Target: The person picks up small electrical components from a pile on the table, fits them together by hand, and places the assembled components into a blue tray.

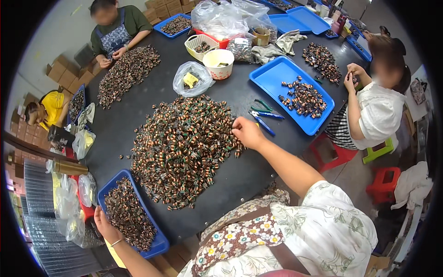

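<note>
A large heap of small copper-wound coils (180, 147), with black and green parts, lies on the dark table in front of me. At its right edge is my right hand (248, 132), fingers bent and drawn together against the coils; what is between the fingertips is hidden. To the lower left, a blue tray (161, 241) full of darker coils (129, 214) sits at the table's edge. My left hand (107, 226) grips the tray's left rim. Just right of my right hand lie blue-handled cutters (264, 123) and green-handled pliers (263, 106).
Beyond the heap stand a plastic bag with a yellow slip (191, 79), a white tub (218, 63) and a cream basket (200, 46). A blue tray with coils (290, 94) lies to the right. Co-workers sit at far left and right, beside other coil heaps (127, 74). Red stools (384, 184) stand at right.
</note>
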Motion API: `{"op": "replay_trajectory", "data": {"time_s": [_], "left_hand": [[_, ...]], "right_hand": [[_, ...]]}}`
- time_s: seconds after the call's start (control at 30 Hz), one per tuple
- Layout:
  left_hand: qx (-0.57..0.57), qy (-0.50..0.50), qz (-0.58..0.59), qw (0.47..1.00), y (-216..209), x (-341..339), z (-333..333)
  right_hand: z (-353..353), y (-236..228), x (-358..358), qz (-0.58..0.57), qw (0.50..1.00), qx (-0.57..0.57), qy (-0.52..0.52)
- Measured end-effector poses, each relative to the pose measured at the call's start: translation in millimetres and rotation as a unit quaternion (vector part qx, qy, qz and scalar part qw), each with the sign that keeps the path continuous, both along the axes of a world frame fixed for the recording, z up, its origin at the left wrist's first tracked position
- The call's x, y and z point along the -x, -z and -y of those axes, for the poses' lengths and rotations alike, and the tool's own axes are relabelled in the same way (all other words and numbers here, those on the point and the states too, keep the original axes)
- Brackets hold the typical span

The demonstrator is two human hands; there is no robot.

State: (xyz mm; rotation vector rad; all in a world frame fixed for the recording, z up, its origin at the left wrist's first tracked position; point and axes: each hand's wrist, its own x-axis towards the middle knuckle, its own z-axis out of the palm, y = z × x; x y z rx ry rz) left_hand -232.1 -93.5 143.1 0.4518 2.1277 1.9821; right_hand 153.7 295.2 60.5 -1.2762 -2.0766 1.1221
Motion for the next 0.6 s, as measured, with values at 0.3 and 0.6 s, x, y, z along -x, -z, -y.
{"op": "replay_trajectory", "data": {"time_s": [0.3, 0.6], "left_hand": [[-0.016, 0.134, 0.037, 0.99, -11.2, -132.1, -48.5], [0.005, 0.359, 0.315, 0.879, 40.9, -257.7, -103.5]], "right_hand": [[77.3, -10.9, 2.7, -0.096, 0.994, 0.037, -0.031], [107.5, -38.0, -2.4, -0.086, 0.962, -0.08, -0.246]]}}
